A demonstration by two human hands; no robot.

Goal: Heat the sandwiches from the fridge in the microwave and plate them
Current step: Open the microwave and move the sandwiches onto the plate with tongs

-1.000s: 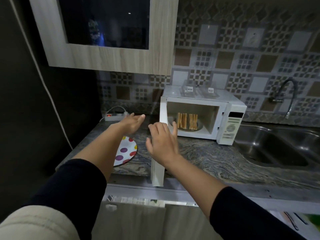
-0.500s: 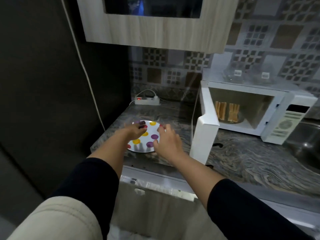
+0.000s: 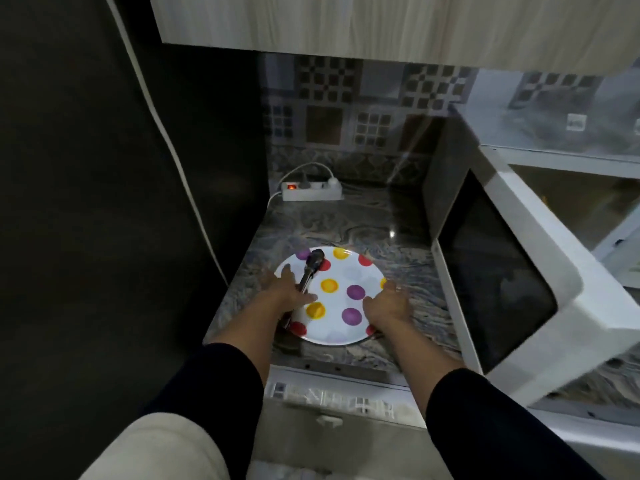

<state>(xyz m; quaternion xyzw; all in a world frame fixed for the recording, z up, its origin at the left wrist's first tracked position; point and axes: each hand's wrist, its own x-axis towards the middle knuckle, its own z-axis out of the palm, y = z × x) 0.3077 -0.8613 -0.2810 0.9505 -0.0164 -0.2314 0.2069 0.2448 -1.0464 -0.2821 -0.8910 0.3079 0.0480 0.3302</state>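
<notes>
A white plate (image 3: 346, 275) with coloured dots lies on the marble counter (image 3: 346, 226), left of the microwave. Metal tongs (image 3: 311, 268) rest across its left side. My left hand (image 3: 284, 296) grips the plate's left rim, over the tongs' handle. My right hand (image 3: 386, 308) grips the right rim. The microwave's door (image 3: 491, 282) stands wide open, swung toward me. Only a corner of the microwave's cavity (image 3: 588, 209) shows, and no sandwiches are in view.
A white power strip (image 3: 311, 192) with a red light sits at the back of the counter by the tiled wall. A dark wall with a white cable (image 3: 166, 140) bounds the left. A wooden cabinet (image 3: 381, 22) hangs overhead. A drawer (image 3: 332, 400) stands slightly open below.
My view swung left and down from the microwave to the plate. Both hands dropped from in front of the door and closed on the plate's two sides.
</notes>
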